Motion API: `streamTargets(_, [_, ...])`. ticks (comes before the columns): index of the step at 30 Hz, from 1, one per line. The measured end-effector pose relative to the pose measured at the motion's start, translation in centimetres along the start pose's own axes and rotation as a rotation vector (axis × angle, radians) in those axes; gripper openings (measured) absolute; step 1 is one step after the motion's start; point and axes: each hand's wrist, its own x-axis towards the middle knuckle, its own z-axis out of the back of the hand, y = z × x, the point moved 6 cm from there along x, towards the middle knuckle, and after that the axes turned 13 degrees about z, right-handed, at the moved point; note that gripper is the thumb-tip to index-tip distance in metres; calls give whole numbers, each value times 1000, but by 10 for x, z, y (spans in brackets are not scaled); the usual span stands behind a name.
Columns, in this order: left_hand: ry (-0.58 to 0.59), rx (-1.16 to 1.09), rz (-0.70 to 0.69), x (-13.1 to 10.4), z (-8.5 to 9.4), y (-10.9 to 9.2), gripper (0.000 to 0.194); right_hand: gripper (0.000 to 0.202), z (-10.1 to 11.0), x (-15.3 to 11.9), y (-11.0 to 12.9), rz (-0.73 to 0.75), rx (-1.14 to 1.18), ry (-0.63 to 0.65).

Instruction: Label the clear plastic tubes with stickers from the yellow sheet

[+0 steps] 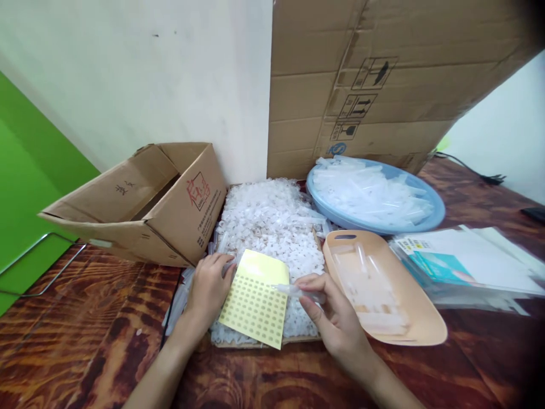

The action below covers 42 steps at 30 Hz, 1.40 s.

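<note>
An open box [191,218] with red writing on its side is on the left. Near it are a bent silver wire [50,234] and a green patch [29,170] by the white wall [204,74]. A big box [306,102] stands at the back, with 3 black signs in frames. A black cord [489,179] lies on the brown wood table [76,329], at the right.

Arrow sign [358,106], glass sign [344,131] on carton [302,85]
</note>
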Motion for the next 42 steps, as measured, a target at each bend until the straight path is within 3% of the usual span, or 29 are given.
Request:
streamTargets(6, [-46, -118, -19, -4, 21, -16, 33, 6, -2, -4, -9, -10, -26, -31])
streamTargets(9, [62, -352, 19, -14, 27, -34, 25, 5, -7, -4, -6, 32, -70, -12])
streamTargets(12, [311, -769, 227, -28, 15, -45, 22, 8, -15, -3, 1, 81, -83, 7])
streamTargets(14, [424, -896, 334, -37, 4, -49, 28, 12, -19, -2, 6, 116, -71, 14])
streamTargets(21, [507, -894, 405, -50, -14, -42, 34, 19, -23, -2, 9, 186, -37, 22])
streamTargets(23, [437, -804, 313, -50, -9, -42, 27, 15, -22, -2, 9, 169, -22, 24])
streamTargets(25, [329, -690, 136, -51, 1, -48, 17, 9, -22, -2, 5, 69, 3, 56])
streamTargets(28, [276, -600, -183, -55, 11, -62, 9, 33, -26, -6, -9, -236, 144, 115])
streamTargets(30, [287, -564, -343, -59, 16, -70, 14, 45, -28, -8, -15, -398, 252, 113])
streamTargets(33, [318, -452, -323, -58, 15, -73, 35, 44, -23, -5, -14, -399, 234, 78])
streamTargets(36, [338, -347, -220, -57, 9, -73, 47, 32, -19, 0, -6, -208, 100, 91])
streamTargets(38, [324, -293, -262, -60, 7, -76, 43, 27, -20, 0, -3, -136, 70, 110])
streamTargets(41, [299, -265, -410, -64, 7, -82, 18, 28, -24, -7, -11, -236, 105, 136])
streamTargets(42, [298, -266, -447, -64, 9, -83, 21, 28, -25, -8, -13, -274, 117, 137])
